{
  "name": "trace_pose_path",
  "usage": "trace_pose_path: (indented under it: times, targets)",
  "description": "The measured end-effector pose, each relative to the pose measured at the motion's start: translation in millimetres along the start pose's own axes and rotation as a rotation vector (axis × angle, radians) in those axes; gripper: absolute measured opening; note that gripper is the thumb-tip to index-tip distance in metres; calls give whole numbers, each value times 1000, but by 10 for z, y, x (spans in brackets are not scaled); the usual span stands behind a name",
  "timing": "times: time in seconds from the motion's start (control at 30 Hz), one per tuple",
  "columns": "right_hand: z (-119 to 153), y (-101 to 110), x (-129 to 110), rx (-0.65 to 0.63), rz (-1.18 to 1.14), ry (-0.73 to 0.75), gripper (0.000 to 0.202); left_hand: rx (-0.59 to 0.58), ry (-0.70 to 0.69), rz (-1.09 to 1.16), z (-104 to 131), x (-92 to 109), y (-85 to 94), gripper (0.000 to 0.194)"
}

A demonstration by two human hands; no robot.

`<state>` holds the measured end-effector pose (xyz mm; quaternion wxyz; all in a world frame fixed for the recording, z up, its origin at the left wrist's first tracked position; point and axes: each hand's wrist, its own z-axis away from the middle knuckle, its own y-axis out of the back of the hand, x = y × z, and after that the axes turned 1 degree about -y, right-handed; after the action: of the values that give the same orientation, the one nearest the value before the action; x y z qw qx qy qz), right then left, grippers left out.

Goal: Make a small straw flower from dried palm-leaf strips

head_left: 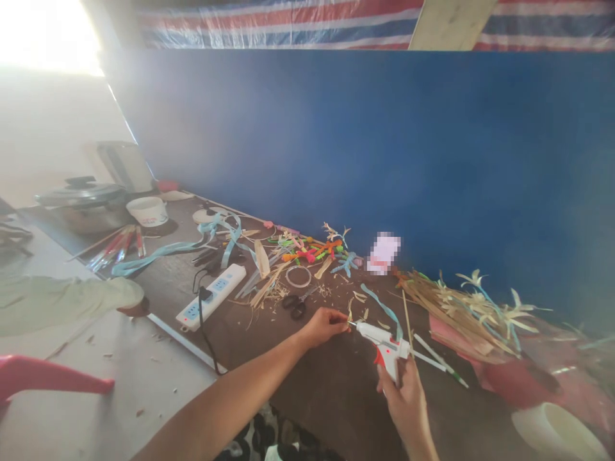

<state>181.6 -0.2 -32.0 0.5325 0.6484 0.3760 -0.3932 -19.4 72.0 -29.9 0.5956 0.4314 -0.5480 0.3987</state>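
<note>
My right hand (402,390) is wrapped round the handle of a white glue gun (382,339) with an orange trigger, its nozzle pointing left. Just beyond the nozzle tip, my left hand (327,325) has its fingers pinched together. A small pale strip (350,308) rises at those fingertips; its lower end is hidden. A white glue stick pokes out behind the gun. Black-handled scissors (296,306) lie to the upper left of my left hand. Beyond the gun, a light blue ribbon piece (382,302) rests on the dark table (307,397).
A white power strip (211,298) with a black cord lies to the left. Coloured pieces (312,251) and pale scraps are heaped at the back. Dried leaves (442,307) and a white cup (557,432) are at right. Another person's sleeve (72,298) reaches in from the left.
</note>
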Motion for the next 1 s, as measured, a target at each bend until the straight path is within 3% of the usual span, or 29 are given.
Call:
trace_pose_path:
  times: [0.47,0.8,1.0]
  targets:
    - [15,1,20,9,-34,-45,34,3,9,4,21,31,-11,35]
    - [1,14,27,-25,11,0,26,29,53,-32,31,74,-14,36]
    - [41,-5,12,3,-55,-50,25,26,-16,-55,10,34,-19,34]
